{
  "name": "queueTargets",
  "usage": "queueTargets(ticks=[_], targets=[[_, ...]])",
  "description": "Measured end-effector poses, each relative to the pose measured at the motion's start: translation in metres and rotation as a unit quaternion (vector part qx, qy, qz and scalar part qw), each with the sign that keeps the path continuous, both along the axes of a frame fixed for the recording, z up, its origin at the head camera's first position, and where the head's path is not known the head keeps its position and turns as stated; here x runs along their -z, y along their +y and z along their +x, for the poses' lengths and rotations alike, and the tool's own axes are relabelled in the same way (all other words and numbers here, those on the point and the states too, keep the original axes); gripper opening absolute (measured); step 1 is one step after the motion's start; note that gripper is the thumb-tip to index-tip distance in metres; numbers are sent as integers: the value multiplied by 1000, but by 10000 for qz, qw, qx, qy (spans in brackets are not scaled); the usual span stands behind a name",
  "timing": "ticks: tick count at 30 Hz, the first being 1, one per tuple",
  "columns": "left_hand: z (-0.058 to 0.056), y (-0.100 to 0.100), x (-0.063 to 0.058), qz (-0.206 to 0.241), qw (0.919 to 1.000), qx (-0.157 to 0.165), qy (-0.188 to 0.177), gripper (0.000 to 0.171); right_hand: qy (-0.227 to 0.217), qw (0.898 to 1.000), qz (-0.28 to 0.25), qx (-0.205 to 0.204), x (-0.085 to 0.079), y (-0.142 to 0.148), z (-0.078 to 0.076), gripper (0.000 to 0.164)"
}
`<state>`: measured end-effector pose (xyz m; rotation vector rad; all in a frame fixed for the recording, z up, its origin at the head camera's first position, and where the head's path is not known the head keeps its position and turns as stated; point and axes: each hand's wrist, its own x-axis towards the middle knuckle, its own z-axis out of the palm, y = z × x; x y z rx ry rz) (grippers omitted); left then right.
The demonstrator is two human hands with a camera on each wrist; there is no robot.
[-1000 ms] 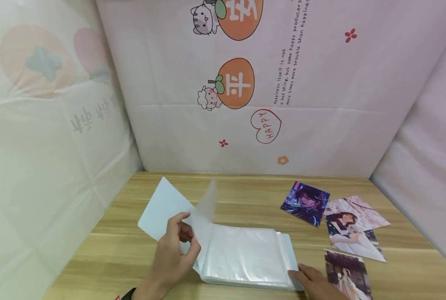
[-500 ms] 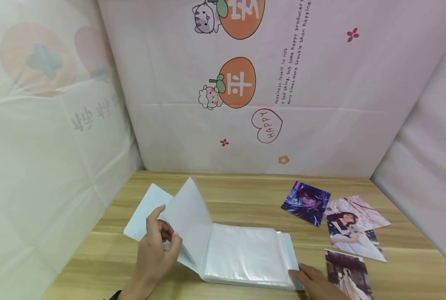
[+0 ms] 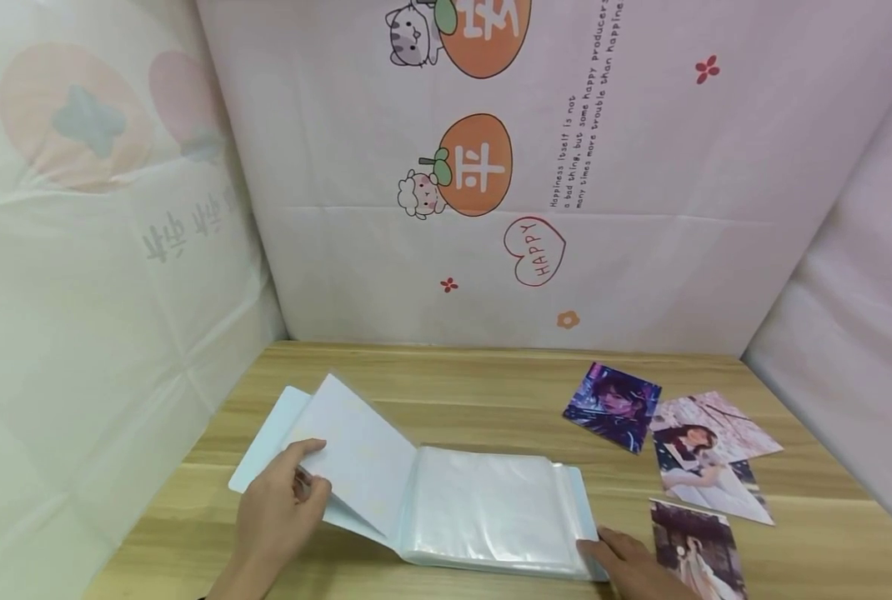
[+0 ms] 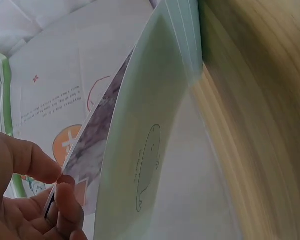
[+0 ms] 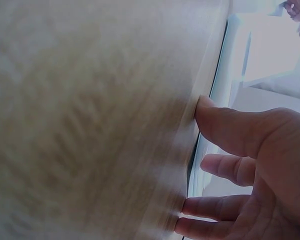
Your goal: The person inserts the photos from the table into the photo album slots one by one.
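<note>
A photo album (image 3: 491, 510) with a pale blue cover (image 3: 260, 446) lies spread on the wooden table, its stack of clear sleeves on the right. My left hand (image 3: 277, 504) pinches the edge of a white-looking page (image 3: 363, 454) between thumb and fingers, holding it tilted above the left cover. In the left wrist view, a pinkish photo (image 4: 92, 150) shows on that page's other side, beside a cover with a whale drawing (image 4: 150, 167). My right hand (image 3: 633, 565) rests at the album's lower right corner; in the right wrist view, its fairly straight fingers (image 5: 217, 207) touch the album's edge and the table.
Right of the album lie several loose photos: a purple portrait (image 3: 614, 407), a pink blossom picture (image 3: 716, 427) overlapping another photo (image 3: 724, 490), and one (image 3: 697, 550) close to my right hand. Printed white cloth (image 3: 386, 275) walls the table at the back and sides.
My left hand has moved left and down, turning the page from nearly upright toward the left cover, which has also lowered. The right hand stays at the album's corner.
</note>
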<state>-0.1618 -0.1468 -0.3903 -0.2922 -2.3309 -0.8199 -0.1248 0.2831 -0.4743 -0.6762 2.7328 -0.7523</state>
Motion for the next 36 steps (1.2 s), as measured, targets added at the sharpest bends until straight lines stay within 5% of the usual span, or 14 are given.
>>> queueTargets(ticks=[10,22,29,36], targets=[[4,-11,5,-91,9994,-323,-47,25,-14,10000,65,38,0,-1,0,74],[10,-27,8,-283,9868,-1051,-1197,38,-10,9995,230,203,0,-3,1,76],[11,-37,11,-628,9695,-921,-2181,46,103,9995,248,176,2,-3,2,76],[4,-50,20,-1050,9566,-788,-2600,61,132,9997,176,134,1,-2,2,75]])
